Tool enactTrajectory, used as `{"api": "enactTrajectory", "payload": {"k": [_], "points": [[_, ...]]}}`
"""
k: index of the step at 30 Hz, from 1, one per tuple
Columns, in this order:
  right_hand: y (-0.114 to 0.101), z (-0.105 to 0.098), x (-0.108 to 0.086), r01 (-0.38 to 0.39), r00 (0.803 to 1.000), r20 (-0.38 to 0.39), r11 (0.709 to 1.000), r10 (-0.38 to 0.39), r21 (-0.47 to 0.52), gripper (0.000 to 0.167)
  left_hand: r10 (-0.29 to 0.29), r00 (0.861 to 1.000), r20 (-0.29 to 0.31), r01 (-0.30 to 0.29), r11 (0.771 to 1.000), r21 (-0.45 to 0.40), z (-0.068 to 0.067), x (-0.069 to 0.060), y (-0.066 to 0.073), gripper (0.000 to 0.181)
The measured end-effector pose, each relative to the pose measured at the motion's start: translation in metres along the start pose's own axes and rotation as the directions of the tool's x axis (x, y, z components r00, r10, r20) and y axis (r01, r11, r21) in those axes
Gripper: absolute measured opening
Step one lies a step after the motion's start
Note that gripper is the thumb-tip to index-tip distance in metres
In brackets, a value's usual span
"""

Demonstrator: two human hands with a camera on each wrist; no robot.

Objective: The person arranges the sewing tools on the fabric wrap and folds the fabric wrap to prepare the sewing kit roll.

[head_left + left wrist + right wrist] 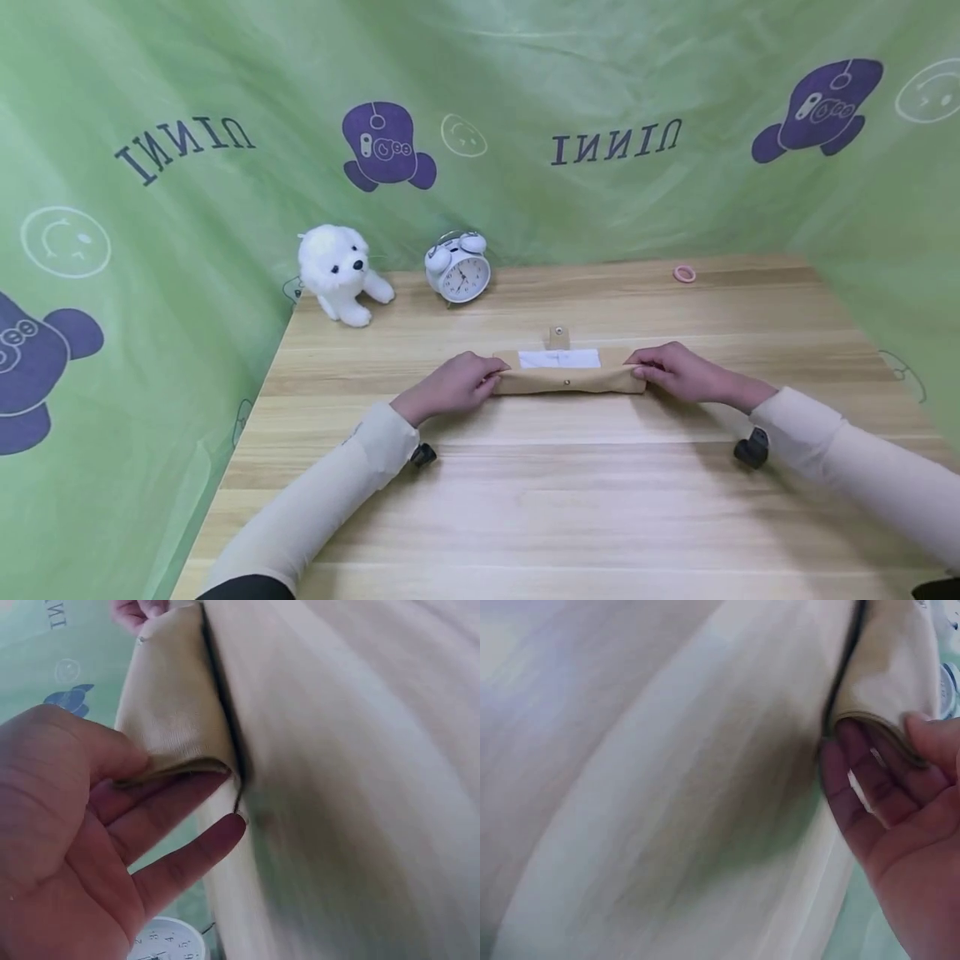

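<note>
A tan, leather-like case (540, 382), folded over, lies on the wooden table with a snap strap (558, 337) sticking out at its far side. Part of a white sheet (559, 358) shows behind the raised front flap, which carries a small snap stud. My left hand (459, 383) pinches the flap's left end between thumb and fingers. At the opposite end, my right hand (678, 372) pinches the flap the same way. Both wrist views show the curved fold of the case's edge (172, 697) held under the thumb, with the fingers inside the fold (885, 690).
A white plush dog (341, 275) sits at the table's back left. Beside it stands a white twin-bell alarm clock (462, 275). Toward the back right lies a pink ring (684, 274). A green printed curtain (517, 200) hangs behind and along the sides of the table (562, 517).
</note>
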State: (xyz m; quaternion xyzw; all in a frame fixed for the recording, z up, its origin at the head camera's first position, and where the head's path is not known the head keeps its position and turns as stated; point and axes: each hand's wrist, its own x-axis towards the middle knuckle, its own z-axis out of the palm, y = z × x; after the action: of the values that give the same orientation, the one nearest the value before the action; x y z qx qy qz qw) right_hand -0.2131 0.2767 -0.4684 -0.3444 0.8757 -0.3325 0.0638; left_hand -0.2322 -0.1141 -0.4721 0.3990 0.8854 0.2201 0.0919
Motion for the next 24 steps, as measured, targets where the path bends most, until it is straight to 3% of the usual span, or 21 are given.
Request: {"api": "enactTrajectory", "payload": {"k": [6, 10, 12, 17, 19, 21, 24], "points": [[0.000, -0.006, 0.013, -0.144, 0.989, 0.038, 0.980, 0.140, 0.139, 0.013, -0.092, 0.995, -0.031, 0.086, 0.984, -0.154, -0.005, 0.016, -0.006, 0.030], [0.003, -0.006, 0.021, -0.218, 0.976, 0.049, 0.965, 0.213, 0.144, 0.021, -0.126, 0.991, -0.039, 0.113, 0.967, -0.229, -0.005, 0.027, -0.012, 0.047], [0.004, -0.006, 0.025, -0.280, 0.960, 0.057, 0.950, 0.274, 0.136, 0.020, -0.127, 0.991, -0.031, 0.116, 0.962, -0.249, -0.004, 0.031, -0.014, 0.051], [0.004, -0.002, 0.032, -0.438, 0.899, 0.065, 0.883, 0.433, 0.169, 0.021, -0.141, 0.990, 0.008, 0.136, 0.940, -0.313, -0.001, 0.034, -0.019, 0.050], [0.003, 0.002, 0.034, -0.454, 0.891, 0.047, 0.882, 0.452, 0.129, 0.026, -0.150, 0.989, 0.017, 0.147, 0.928, -0.341, 0.001, 0.032, -0.021, 0.047], [0.003, 0.006, 0.035, -0.446, 0.895, 0.016, 0.892, 0.446, 0.071, 0.029, -0.164, 0.986, 0.021, 0.161, 0.916, -0.368, 0.003, 0.030, -0.021, 0.043], [0.003, 0.011, 0.036, -0.445, 0.895, -0.022, 0.895, 0.445, -0.006, 0.030, -0.183, 0.983, 0.020, 0.178, 0.922, -0.342, 0.005, 0.029, -0.020, 0.039]]}}
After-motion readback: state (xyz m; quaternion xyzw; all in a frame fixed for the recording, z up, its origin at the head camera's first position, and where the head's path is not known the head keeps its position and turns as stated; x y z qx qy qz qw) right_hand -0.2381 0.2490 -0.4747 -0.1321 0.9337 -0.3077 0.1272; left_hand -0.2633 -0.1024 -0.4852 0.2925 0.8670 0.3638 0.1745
